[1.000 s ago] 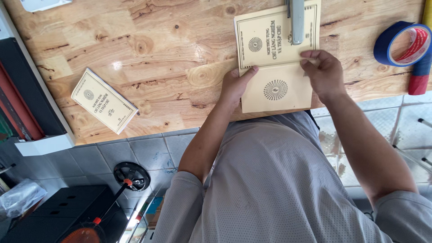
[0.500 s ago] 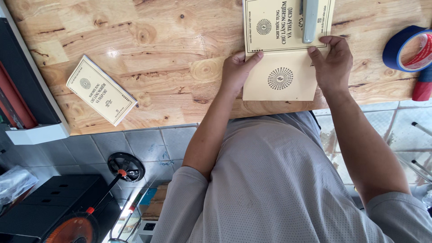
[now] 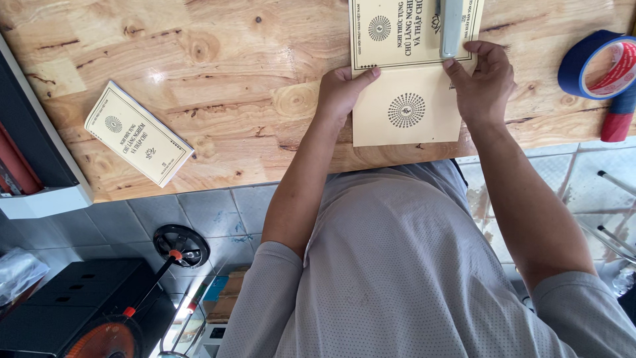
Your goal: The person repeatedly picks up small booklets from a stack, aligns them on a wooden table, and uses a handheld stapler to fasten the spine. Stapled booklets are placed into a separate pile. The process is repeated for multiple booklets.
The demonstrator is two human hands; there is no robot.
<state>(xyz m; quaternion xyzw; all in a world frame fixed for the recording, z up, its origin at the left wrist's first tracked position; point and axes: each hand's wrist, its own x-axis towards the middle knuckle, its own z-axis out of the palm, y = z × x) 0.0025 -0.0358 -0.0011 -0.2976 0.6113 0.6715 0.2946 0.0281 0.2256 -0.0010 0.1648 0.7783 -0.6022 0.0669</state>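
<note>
Cream booklet (image 3: 405, 109) at the table edge (image 3: 218, 179), left hand (image 3: 341, 93) and right hand (image 3: 487, 83) fingers pinching its sides

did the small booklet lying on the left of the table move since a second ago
No. The small booklet lies at the same tilt, just below the same dark knot in the wooden table. Its small shift in the picture comes from the head camera moving.

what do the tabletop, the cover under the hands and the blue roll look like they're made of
Tabletop: likely jointed solid wood, pale with knots and dark grain streaks, slight sheen.
Open cover, held by the left hand and right hand: apparently matte cream card or thick paper, creased flat along a fold.
Blue roll: probably plastic adhesive tape, smooth and glossy.
</note>
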